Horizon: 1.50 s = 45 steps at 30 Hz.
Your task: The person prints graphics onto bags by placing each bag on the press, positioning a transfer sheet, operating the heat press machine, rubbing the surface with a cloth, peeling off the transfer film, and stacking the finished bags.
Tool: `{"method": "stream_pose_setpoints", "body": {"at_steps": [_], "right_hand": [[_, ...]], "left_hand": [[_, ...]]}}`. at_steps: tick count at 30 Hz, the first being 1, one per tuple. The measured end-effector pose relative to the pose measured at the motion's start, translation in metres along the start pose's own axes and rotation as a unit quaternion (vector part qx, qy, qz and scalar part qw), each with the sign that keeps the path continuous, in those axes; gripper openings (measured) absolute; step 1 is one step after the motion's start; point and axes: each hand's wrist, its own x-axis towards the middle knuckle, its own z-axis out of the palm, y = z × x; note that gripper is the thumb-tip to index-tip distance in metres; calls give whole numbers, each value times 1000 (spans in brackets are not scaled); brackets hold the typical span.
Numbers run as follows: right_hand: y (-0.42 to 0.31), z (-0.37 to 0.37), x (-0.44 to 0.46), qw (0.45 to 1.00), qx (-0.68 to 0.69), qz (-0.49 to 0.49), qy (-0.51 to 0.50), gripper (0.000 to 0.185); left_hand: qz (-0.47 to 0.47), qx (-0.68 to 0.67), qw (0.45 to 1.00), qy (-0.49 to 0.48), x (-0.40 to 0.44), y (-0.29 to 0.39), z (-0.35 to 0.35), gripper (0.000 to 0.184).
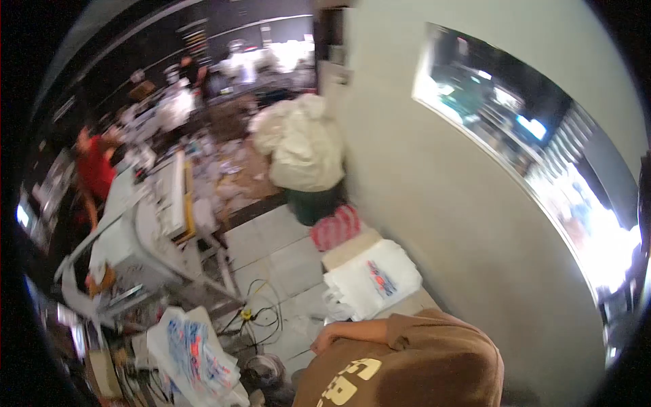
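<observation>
My right hand [324, 338] is low in the view, at the end of a bent forearm from a brown short sleeve. It looks loosely bent, but blur and the shirt hide the fingers, so I cannot tell what they hold. Just beyond it lies a white plastic bag [380, 278] with red and blue print, on cardboard [352, 249] by the wall. A second printed white bag [193, 356] is at the lower left. Between them, black cables [271, 315] with a yellow piece [247, 315] lie on the tiles. My left hand does not show.
A grey plastic chair [146, 234] stands on the left. By the wall, a large pale sack [305, 146] rests on a dark green bin [315, 205], with a red-and-white striped bag [337, 228] beside it. A person in red [95, 169] is at far left; scraps litter the floor [234, 166] beyond.
</observation>
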Motion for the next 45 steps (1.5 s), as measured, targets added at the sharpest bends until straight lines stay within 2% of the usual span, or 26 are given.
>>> {"method": "stream_pose_setpoints", "body": {"at_steps": [1,3,5,8,10,13,15,18,20,21,23,24,26,27,28,29,30,31,32,34,36,38,40,42,43,45], "right_hand": [[-5,-2,-5,999,-30,-7,-27,55],[-12,-3,-15,969,77,-191,-136,51],[-16,5,-32,989,139,-39,-25,49],[-40,-12,-37,993,81,20,-86,47],[-87,-27,-57,991,4,0,-133,48],[-152,-45,-50,968,-172,-46,-177,52],[-184,-47,-32,935,-290,-80,-186,54],[-258,-44,-27,904,-291,-309,-41,44],[-330,-34,-51,875,-216,-432,-17,35],[-359,-26,-56,862,-180,-474,-19,29],[-419,-13,-94,845,-182,-500,-49,27],[-441,-6,-99,830,-182,-523,-68,25],[-460,26,-88,779,-191,-593,-69,25],[-463,46,-83,730,-189,-654,-63,26],[-465,65,-76,726,-189,-657,-69,26],[-463,85,-68,703,-249,-665,-44,33],[-461,104,-59,676,-308,-669,-18,41],[-456,122,-52,698,-350,-624,-28,52],[-459,128,-54,699,-351,-622,-32,52],[-467,125,-65,746,-344,-569,-27,55],[-478,124,-73,756,-394,-521,-36,57],[-483,132,-74,762,-438,-476,-45,60],[-488,138,-70,757,-529,-378,-71,62],[-496,132,-79,758,-515,-394,-66,63],[-497,132,-81,758,-508,-400,-80,67],[-515,129,-94,745,-536,-391,-71,64]], "left_hand": [[-4,18,999,41,-11,1,7,51],[-4,46,996,-70,19,-24,8,60],[107,65,991,-42,62,-80,18,45],[35,2,999,41,17,-39,-7,54],[21,-7,994,108,24,-79,1,62],[0,38,967,252,-24,-79,-30,56],[-74,-41,934,348,-61,-77,-42,50],[-65,-92,877,467,-122,-116,-33,48],[-139,-148,783,588,-176,-102,-27,43],[-148,-152,776,594,-185,-111,-19,43],[-274,-253,638,674,-201,-144,4,40],[-279,-255,628,680,-187,-175,21,40],[-287,20,696,658,-147,-235,71,38],[-285,-85,682,668,-141,-224,87,39],[-279,-187,660,672,-132,-209,93,40],[-284,-185,657,674,-133,-205,98,40],[-219,-274,634,689,-136,-204,100,40],[-150,-361,604,695,-139,-205,103,41],[-151,-365,602,694,-135,-207,108,41],[-194,-155,559,791,-118,-217,112,52],[-192,-199,516,811,-114,-220,111,64],[-207,-438,522,702,-111,-229,112,78],[-216,-524,485,666,-128,-207,92,82],[-127,-568,455,674,-106,-241,104,81],[-130,-569,452,674,-110,-238,107,81],[-194,-492,518,673,-129,-226,89,81]]}}
